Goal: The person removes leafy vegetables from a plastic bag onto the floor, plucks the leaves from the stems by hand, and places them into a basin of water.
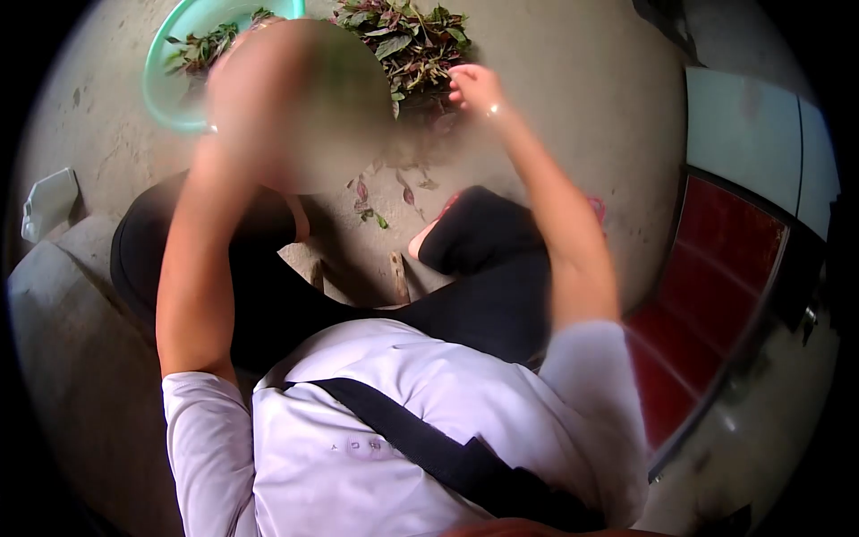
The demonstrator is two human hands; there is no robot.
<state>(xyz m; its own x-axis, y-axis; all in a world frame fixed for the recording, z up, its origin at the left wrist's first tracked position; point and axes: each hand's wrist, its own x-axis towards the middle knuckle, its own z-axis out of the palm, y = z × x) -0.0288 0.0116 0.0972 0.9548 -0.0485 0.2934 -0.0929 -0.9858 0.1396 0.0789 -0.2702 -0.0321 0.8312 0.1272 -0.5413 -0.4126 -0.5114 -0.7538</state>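
Observation:
A heap of leafy greens with purple-and-green leaves (407, 45) lies on the floor ahead of me. My right hand (477, 89) is at the heap's right edge. Its fingers are curled together, their tips close to the stems; what they hold, if anything, is too small to make out. To the left stands a light green plastic basin (159, 94) with some leafy greens (204, 52) in it. My left hand (224, 82) is over the basin's right side. A large round blur covers most of that hand and hides its fingers.
Several loose leaves (365, 199) lie on the concrete floor (573, 98) between my bent legs. A whitish plastic object (51, 201) is at the far left. On the right stands a cabinet with red panels (707, 295) and a pale top (743, 125).

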